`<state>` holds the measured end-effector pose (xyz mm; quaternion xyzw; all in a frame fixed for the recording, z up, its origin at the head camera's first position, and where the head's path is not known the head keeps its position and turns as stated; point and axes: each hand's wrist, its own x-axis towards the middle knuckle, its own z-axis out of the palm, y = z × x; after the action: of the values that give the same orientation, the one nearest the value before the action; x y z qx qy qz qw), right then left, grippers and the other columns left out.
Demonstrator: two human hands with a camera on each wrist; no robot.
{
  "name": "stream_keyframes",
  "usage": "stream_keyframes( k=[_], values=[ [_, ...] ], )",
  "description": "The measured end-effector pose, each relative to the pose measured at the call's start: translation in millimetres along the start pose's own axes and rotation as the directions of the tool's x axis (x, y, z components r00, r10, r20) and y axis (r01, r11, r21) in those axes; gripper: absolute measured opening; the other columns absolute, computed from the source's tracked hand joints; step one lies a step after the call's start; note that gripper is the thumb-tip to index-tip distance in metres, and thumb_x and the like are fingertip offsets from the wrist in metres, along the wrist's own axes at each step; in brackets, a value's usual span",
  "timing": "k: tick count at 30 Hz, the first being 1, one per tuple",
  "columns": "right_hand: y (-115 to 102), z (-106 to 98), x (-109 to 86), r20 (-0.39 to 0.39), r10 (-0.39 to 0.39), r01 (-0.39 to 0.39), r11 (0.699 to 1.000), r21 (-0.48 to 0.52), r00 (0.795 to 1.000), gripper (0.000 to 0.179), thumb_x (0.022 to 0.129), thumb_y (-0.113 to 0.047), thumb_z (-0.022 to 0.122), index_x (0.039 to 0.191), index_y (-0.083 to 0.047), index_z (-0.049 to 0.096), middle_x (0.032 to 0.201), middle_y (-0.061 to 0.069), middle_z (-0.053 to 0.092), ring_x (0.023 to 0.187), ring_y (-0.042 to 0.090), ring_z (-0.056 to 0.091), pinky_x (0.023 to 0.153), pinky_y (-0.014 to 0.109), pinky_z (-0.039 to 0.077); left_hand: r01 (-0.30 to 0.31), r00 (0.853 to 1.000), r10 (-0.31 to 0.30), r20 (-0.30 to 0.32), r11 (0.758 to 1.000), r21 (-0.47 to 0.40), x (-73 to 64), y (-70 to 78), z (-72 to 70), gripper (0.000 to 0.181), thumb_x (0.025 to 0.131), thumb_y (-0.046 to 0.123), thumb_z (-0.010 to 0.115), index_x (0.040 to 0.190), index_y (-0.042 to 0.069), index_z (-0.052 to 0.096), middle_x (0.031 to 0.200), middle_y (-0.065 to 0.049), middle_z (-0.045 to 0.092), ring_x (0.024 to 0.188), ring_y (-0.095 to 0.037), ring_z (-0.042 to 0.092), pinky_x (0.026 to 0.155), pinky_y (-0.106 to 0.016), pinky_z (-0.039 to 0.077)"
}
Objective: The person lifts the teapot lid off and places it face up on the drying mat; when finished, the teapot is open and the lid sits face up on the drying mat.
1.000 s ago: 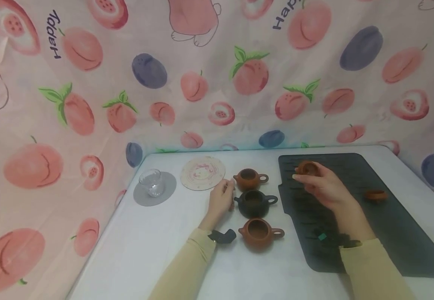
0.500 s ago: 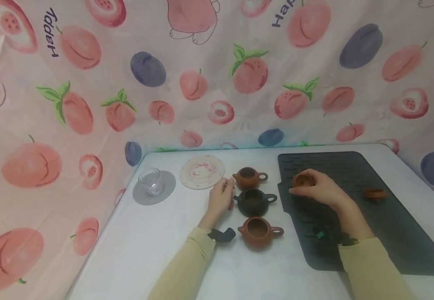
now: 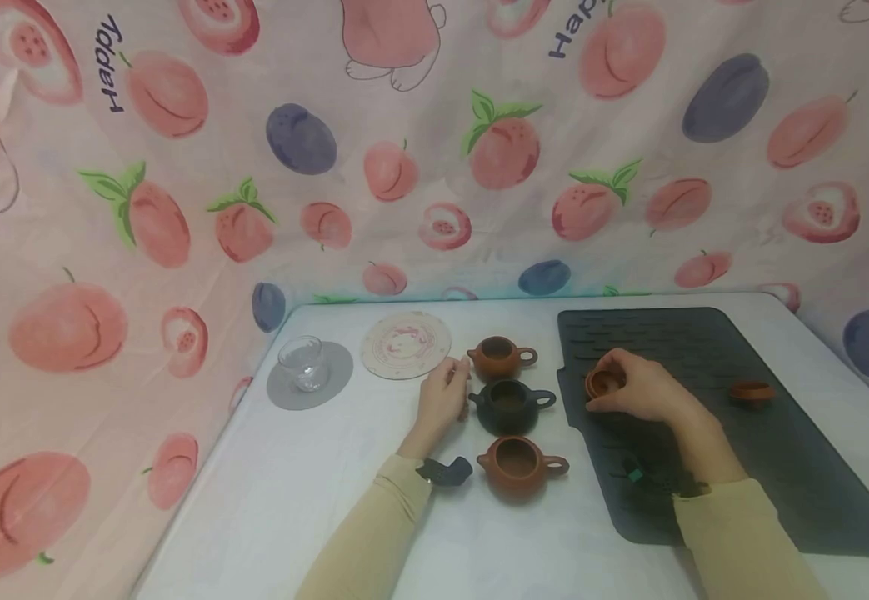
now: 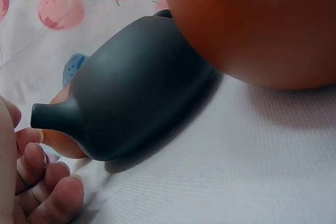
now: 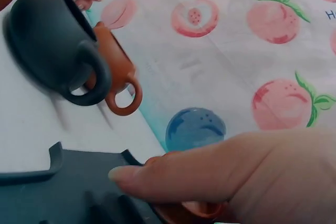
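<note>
My right hand (image 3: 647, 387) pinches a small reddish-brown clay cup (image 3: 593, 387) by its rim, low over the left part of the dark tea tray (image 3: 764, 475). In the right wrist view, the thumb covers much of the cup (image 5: 210, 209). My left hand (image 3: 441, 400) rests on the table with its fingers loosely curled and holds nothing. It lies beside the spouts of a far brown teapot (image 3: 496, 368) and a black teapot (image 3: 509, 422). A nearer brown teapot (image 3: 516, 485) completes the row. All three are lidless, their handles pointing right.
On the tray's right side sits another small brown clay piece (image 3: 752, 392). A clear glass cup (image 3: 304, 367) stands on a grey round mat (image 3: 340, 375) at the left. Behind my left hand lies a patterned round mat (image 3: 406, 346). Fruit-printed cloth (image 3: 441, 175) hangs behind the white table (image 3: 254, 517).
My right hand has brought the cup down and toward me, from the tray's far left part to lower over it. The left hand and the teapots have stayed put.
</note>
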<state>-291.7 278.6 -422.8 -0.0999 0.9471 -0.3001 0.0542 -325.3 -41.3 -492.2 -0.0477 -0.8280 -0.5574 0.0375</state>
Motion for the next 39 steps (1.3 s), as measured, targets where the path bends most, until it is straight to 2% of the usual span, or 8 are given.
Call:
stream_keyframes(
  k=[4,10,23,39],
  values=[
    [3.2,3.8,0.7,0.018,0.035,-0.034,0.999,-0.031,0.999,0.062,0.078,-0.031,0.09,0.119,0.002,0.057,0.106,0.018,0.065,0.098,0.036,0.06,0.083,0.055,0.049,0.006,1.0,-0.006,-0.001,1.0,0.005,-0.9,0.7,1.1,0.042,0.109,0.049,0.045,0.098,0.013,0.063,0.061,-0.002,0.056,0.047,-0.019,0.056,0.05,-0.031,0.043],
    [8.2,9.3,1.0,0.049,0.087,-0.085,0.995,-0.048,0.995,0.065,0.076,-0.034,0.091,0.119,0.001,0.057,0.113,0.022,0.063,0.096,0.036,0.059,0.083,0.056,0.049,0.012,1.0,-0.012,-0.004,1.0,0.009,-1.4,1.4,2.9,0.04,0.109,0.048,0.045,0.097,0.013,0.062,0.061,-0.002,0.057,0.047,-0.019,0.056,0.05,-0.03,0.043],
    [6.1,6.7,-0.9,0.075,0.08,-0.076,0.995,-0.062,0.994,0.063,0.074,-0.036,0.093,0.115,-0.002,0.061,0.107,0.017,0.064,0.094,0.033,0.059,0.081,0.054,0.05,0.023,1.0,-0.023,0.009,1.0,0.004,-2.0,5.4,4.3,0.044,0.108,0.05,0.044,0.101,0.011,0.063,0.065,-0.002,0.058,0.051,-0.019,0.057,0.052,-0.03,0.044],
    [5.4,2.8,-1.8,0.059,0.055,-0.051,0.996,-0.078,0.997,0.074,0.077,-0.042,0.09,0.127,0.003,0.059,0.116,0.022,0.064,0.103,0.038,0.06,0.088,0.06,0.049,0.015,1.0,-0.015,0.01,1.0,-0.014,-2.4,6.1,4.5,0.045,0.109,0.048,0.045,0.101,0.009,0.063,0.063,-0.002,0.057,0.048,-0.019,0.056,0.051,-0.03,0.043]
  ],
)
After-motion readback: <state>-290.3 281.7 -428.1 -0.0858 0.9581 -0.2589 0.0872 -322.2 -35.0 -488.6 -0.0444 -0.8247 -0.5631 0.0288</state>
